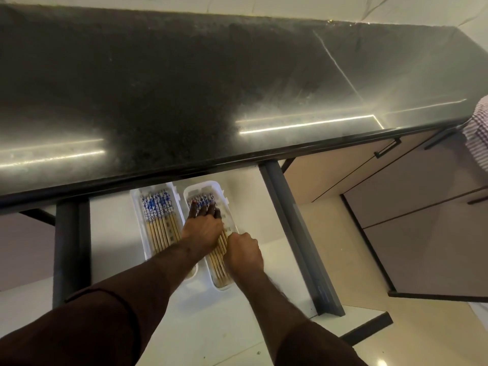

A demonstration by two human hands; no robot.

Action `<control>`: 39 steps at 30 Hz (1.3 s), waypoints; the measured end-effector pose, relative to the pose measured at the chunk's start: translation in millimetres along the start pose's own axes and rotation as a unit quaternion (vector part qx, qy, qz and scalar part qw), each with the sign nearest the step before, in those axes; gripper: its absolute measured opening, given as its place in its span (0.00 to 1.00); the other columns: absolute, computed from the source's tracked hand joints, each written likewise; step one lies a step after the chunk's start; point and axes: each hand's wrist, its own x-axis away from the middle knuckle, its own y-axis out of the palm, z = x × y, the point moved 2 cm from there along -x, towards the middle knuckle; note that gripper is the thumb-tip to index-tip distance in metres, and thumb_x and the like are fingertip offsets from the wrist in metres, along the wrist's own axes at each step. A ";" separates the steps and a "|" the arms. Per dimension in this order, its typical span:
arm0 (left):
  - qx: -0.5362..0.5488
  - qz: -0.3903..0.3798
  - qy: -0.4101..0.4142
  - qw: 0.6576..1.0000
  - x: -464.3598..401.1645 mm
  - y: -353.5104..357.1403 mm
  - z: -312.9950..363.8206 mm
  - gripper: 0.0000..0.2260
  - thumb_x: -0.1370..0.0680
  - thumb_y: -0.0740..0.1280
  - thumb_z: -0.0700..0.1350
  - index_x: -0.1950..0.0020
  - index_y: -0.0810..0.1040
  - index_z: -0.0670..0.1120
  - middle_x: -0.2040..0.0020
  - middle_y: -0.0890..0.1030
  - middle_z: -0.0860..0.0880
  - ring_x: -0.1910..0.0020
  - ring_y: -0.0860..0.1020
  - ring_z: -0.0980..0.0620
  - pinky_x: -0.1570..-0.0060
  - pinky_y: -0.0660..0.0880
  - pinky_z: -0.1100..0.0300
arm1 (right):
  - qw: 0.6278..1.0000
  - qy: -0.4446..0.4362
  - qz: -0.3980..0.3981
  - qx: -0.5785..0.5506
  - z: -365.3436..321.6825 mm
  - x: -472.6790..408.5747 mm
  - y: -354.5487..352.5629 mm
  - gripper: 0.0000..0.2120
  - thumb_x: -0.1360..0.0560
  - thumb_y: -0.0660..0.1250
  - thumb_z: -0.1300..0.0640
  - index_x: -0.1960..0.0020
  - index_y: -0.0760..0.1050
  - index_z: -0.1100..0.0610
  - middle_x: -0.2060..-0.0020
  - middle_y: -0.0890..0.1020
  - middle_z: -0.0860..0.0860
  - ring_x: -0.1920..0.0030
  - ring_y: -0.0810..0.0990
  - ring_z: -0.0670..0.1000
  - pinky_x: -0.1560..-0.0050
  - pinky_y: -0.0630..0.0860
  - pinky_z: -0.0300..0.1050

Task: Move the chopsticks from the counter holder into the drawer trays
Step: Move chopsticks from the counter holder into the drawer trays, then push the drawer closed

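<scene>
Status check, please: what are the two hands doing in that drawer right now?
Left hand flat, fingers spread, pressing the blue-patterned wooden chopsticks in the right white plastic tray. Right hand curled beside them; grip unclear. Left white tray already filled. No obstruction.

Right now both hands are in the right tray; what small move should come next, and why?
Probably lift the left hand off: its straight fingers press the chopsticks flat in the right tray, and the right hand curls beside them. They already lie parallel.

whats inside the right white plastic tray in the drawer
The right white plastic tray holds wooden chopsticks with blue patterned tops, lying side by side. The left hand lies on them and the right hand covers part of them.
</scene>
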 end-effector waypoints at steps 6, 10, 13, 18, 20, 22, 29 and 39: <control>0.016 0.075 0.019 0.997 23.9 -10.1 -2.7 0.31 0.22 0.64 0.50 0.23 0.56 0.44 0.22 0.60 0.43 0.23 0.56 0.42 0.26 0.44 0.39 | 0.999 0.000 0.019 -0.044 -0.7 3.3 -36.0 0.14 0.24 0.67 0.51 0.41 0.76 0.56 0.48 0.82 0.54 0.55 0.82 0.55 0.54 0.77 0.46; 0.044 0.109 0.004 0.993 52.0 -16.4 -4.5 0.31 0.21 0.62 0.52 0.22 0.54 0.45 0.22 0.58 0.44 0.22 0.55 0.42 0.30 0.38 0.40 | 0.997 -0.021 0.049 -0.058 -4.7 18.9 -55.7 0.16 0.24 0.67 0.49 0.38 0.76 0.54 0.46 0.82 0.53 0.53 0.82 0.55 0.55 0.76 0.44; 0.055 0.116 -0.012 0.992 74.7 -26.6 -4.5 0.32 0.21 0.62 0.54 0.22 0.53 0.46 0.21 0.57 0.45 0.22 0.55 0.42 0.29 0.42 0.39 | 0.994 -0.045 0.076 -0.067 -9.7 34.5 -67.5 0.15 0.24 0.66 0.50 0.39 0.77 0.54 0.46 0.83 0.52 0.53 0.82 0.55 0.57 0.74 0.43; 0.095 0.155 -0.062 0.981 121.8 -43.8 -2.3 0.30 0.19 0.59 0.53 0.21 0.52 0.45 0.21 0.55 0.44 0.22 0.53 0.42 0.27 0.45 0.40 | 0.985 -0.103 0.115 -0.076 -17.7 70.5 -83.1 0.16 0.23 0.66 0.49 0.38 0.77 0.54 0.43 0.83 0.50 0.52 0.82 0.53 0.54 0.76 0.42; 0.119 0.180 -0.086 0.973 145.9 -47.9 2.5 0.30 0.19 0.58 0.54 0.21 0.52 0.46 0.21 0.54 0.45 0.22 0.53 0.43 0.27 0.44 0.42 | 0.981 -0.123 0.125 -0.081 -19.0 90.5 -86.9 0.16 0.24 0.66 0.50 0.38 0.76 0.53 0.42 0.82 0.50 0.52 0.82 0.53 0.53 0.77 0.42; 0.149 0.215 -0.106 0.959 172.6 -49.3 9.2 0.29 0.19 0.59 0.54 0.22 0.53 0.46 0.21 0.57 0.45 0.23 0.55 0.43 0.27 0.47 0.42 | 0.977 -0.142 0.131 -0.089 -18.1 112.6 -88.3 0.17 0.24 0.67 0.50 0.37 0.76 0.53 0.41 0.82 0.50 0.52 0.83 0.54 0.52 0.80 0.44; 0.219 0.301 -0.153 0.915 281.7 -27.6 42.8 0.26 0.18 0.56 0.51 0.22 0.55 0.47 0.21 0.57 0.47 0.23 0.56 0.46 0.26 0.48 0.45 | 0.953 -0.219 0.164 -0.127 1.4 203.4 -87.0 0.16 0.24 0.67 0.53 0.37 0.76 0.52 0.43 0.83 0.51 0.52 0.84 0.54 0.51 0.82 0.50; 0.269 0.260 -0.214 0.903 383.5 59.4 85.5 0.31 0.19 0.50 0.59 0.24 0.38 0.48 0.22 0.39 0.50 0.24 0.37 0.51 0.27 0.39 0.51 | 0.948 -0.232 0.161 -0.145 41.4 292.2 -22.3 0.09 0.24 0.66 0.49 0.55 0.78 0.56 0.63 0.82 0.49 0.64 0.77 0.48 0.65 0.68 0.39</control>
